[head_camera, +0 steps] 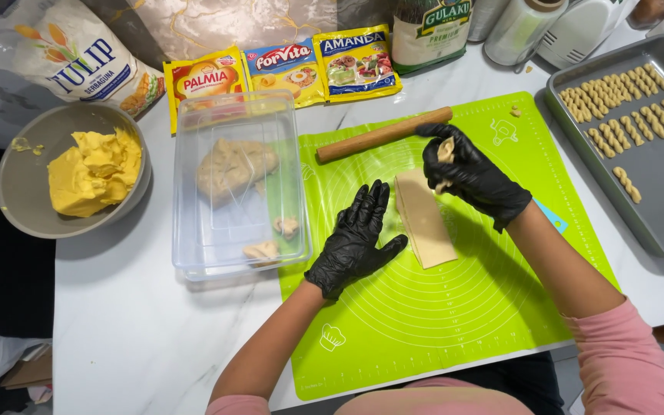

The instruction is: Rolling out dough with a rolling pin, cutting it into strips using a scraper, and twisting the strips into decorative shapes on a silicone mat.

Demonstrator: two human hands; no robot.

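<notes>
Dough strip (423,219) lies mid-frame on the green mat (455,307), on the worktop (132,330). Left hand (355,242), gloved, rests open and flat beside it. Right hand (470,173) pinches a small dough scrap (446,150) below the rolling pin (382,134).

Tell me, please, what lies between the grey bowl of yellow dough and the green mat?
In the head view, a clear plastic container holding pale dough sits between the bowl and the mat.

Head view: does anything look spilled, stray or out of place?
Minor only: a few dough crumbs lie at the green mat's far edge, and yellow smears cling to the grey bowl's rim. Nothing looks spilled or damaged.
</notes>
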